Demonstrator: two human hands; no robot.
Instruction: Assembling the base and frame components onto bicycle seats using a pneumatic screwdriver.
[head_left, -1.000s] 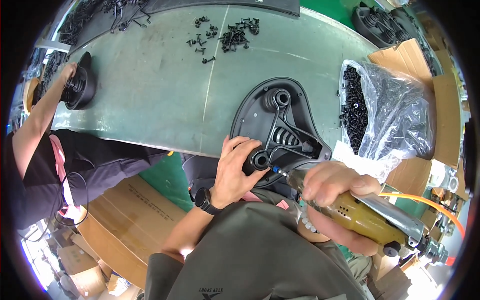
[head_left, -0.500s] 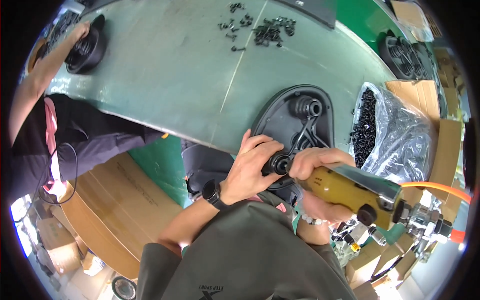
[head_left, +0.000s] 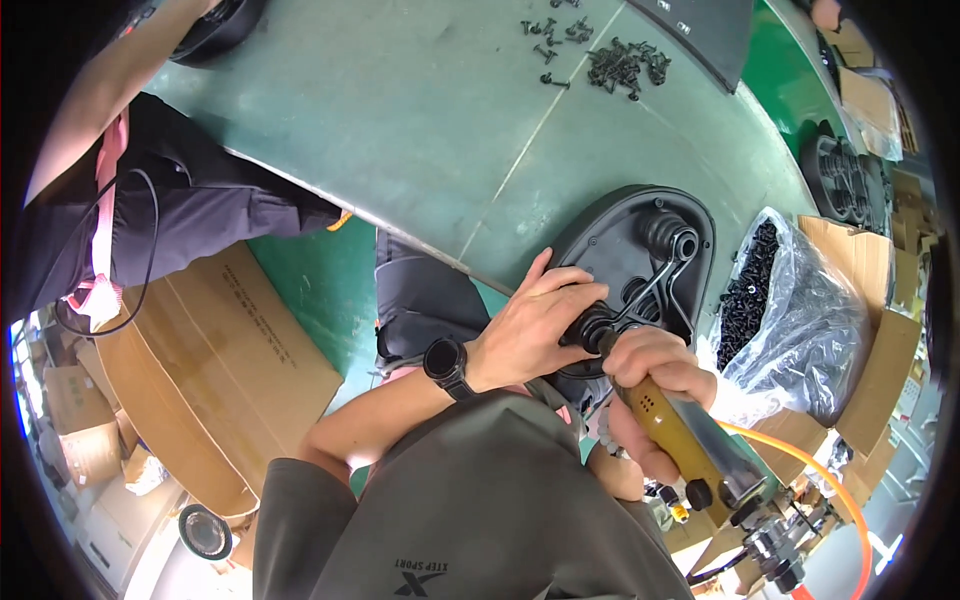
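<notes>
An oval black plastic housing (head_left: 612, 226) rests at the table's near edge, its hollow side up, with a ribbed round post (head_left: 662, 232) and black linked arms (head_left: 668, 270) inside. My left hand (head_left: 530, 325) lies over its near left side, fingers and thumb around a black ribbed round part (head_left: 594, 324). In my right hand (head_left: 655, 362) is a yellow air screwdriver (head_left: 688, 436), slanting down to the right, with an orange hose (head_left: 830, 462) behind it. The tool's tip is at the ribbed part; my fingers hide the exact contact.
Loose black screws (head_left: 625, 66) lie in piles on the green table (head_left: 400, 130). A clear bag (head_left: 815, 320) of black screws sits in an open carton (head_left: 858, 270) at right. Another person's arm (head_left: 105, 105) reaches in at left, above a large cardboard box (head_left: 220, 370).
The view has shifted, so the table and housing sit lower and further right. The screwdriver's rear end has swung downward, making the tool steeper. My left hand keeps its hold at the ribbed part.
</notes>
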